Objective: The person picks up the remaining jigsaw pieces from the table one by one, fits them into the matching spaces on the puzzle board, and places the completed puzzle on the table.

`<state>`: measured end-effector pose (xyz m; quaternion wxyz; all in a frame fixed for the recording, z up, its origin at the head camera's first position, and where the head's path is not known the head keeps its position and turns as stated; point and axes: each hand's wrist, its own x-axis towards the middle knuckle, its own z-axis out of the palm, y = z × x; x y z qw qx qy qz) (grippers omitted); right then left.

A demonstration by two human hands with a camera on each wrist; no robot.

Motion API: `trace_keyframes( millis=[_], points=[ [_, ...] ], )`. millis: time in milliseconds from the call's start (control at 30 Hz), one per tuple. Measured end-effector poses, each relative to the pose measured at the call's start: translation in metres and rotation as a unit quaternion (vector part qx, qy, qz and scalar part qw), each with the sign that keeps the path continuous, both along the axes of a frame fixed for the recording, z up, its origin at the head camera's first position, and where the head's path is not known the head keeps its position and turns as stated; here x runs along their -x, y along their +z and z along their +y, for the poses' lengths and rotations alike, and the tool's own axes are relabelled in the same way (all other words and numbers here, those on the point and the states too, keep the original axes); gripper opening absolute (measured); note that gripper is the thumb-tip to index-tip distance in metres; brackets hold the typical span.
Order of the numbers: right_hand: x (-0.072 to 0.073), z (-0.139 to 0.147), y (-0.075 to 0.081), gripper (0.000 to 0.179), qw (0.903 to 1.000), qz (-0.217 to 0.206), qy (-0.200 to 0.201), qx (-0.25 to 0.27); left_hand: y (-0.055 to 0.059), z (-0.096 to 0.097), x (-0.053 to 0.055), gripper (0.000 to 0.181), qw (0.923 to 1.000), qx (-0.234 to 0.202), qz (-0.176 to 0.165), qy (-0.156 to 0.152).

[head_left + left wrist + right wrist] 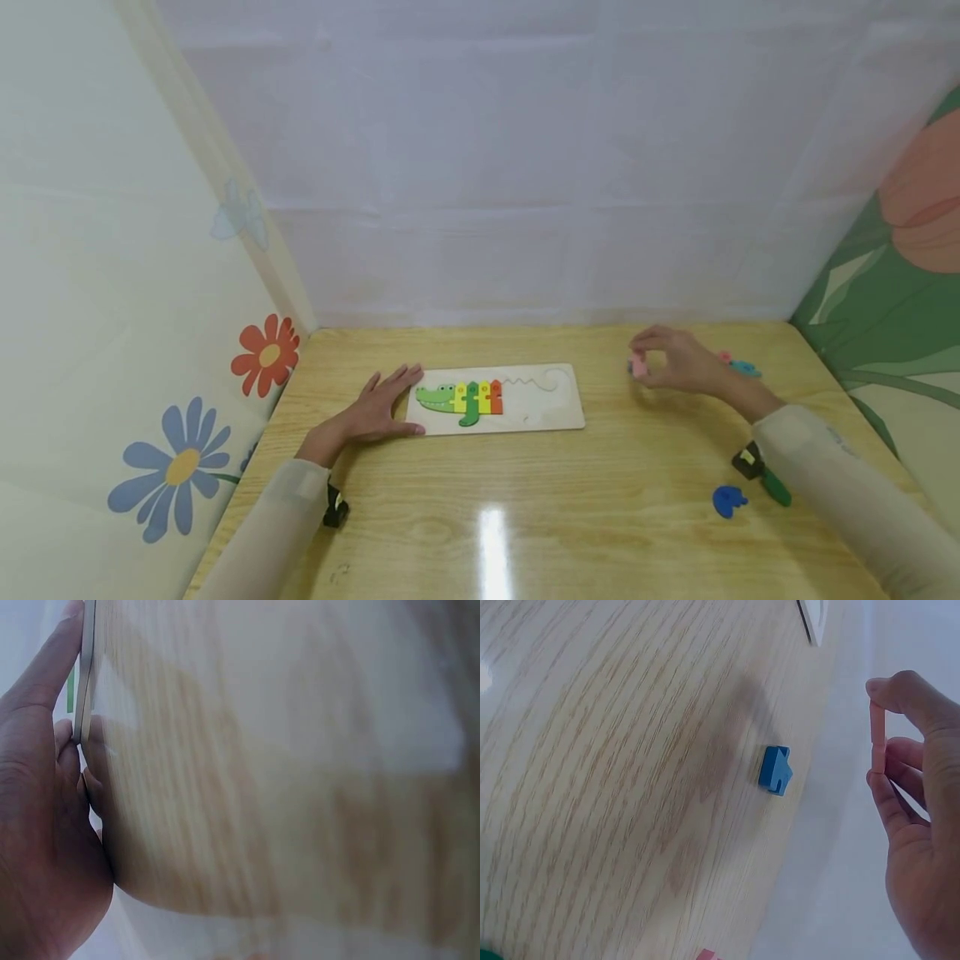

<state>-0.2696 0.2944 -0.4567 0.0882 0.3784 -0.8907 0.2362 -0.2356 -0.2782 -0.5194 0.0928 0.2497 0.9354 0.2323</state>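
Observation:
A crocodile puzzle board [543, 408] lies on the table, its left part filled with a green head piece [437, 398] and green, yellow and orange body pieces. My left hand [378, 408] rests at the board's left end, fingers spread and straight, thumb along the near corner. In the left wrist view, the thumb lies against the board's edge [85, 682]. Off to the right of the board, my right hand [681, 362] pinches a pink puzzle piece [878, 736] between thumb and fingertips, raised over the table. Below it, a blue puzzle piece [775, 771] sits on the wood.
Near the right forearm lie a dark blue piece [727, 501] and a dark green piece [776, 488]. Behind the right wrist are a teal piece [746, 368] and a small pink piece [725, 357]. A white cloth wall [465, 267] borders the table's back.

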Motion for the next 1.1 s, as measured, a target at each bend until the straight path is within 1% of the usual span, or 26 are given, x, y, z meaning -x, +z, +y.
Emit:
trace_keyframes(
  millis=[133,267,367,467,667,733,1000,1100],
  points=[
    [0.0,-0.003,0.001,0.044,1.0,-0.004,0.003,0.001,-0.001,0.0,0.0,0.108,1.0,-0.001,0.003,0.0],
    [0.001,-0.007,0.0,0.045,0.9994,0.022,0.02,0.015,-0.002,-0.001,0.0,0.108,1.0,0.0,0.004,0.0],
    [0.0,-0.009,-0.001,0.045,0.9988,0.034,0.027,0.023,-0.002,-0.001,0.0,0.108,1.0,0.002,0.004,0.0],
    [-0.001,-0.013,-0.001,0.045,0.9988,0.033,0.028,0.023,0.0,-0.001,-0.001,0.108,1.0,0.0,0.003,0.0],
    [-0.005,-0.021,-0.001,0.045,0.9997,0.001,0.021,0.01,0.001,0.0,-0.002,0.107,1.0,-0.005,0.002,-0.001],
    [-0.006,-0.025,-0.001,0.044,0.9997,-0.003,0.023,0.011,0.001,0.0,-0.002,0.107,1.0,-0.005,0.002,-0.001],
    [-0.003,-0.037,-0.004,0.042,0.9969,0.03,0.063,0.036,0.001,0.0,-0.001,0.108,1.0,-0.001,0.0,-0.001],
    [-0.002,-0.042,-0.003,0.044,0.9968,0.03,0.064,0.037,0.0,0.0,-0.001,0.108,1.0,-0.002,-0.001,0.001]
  ],
)
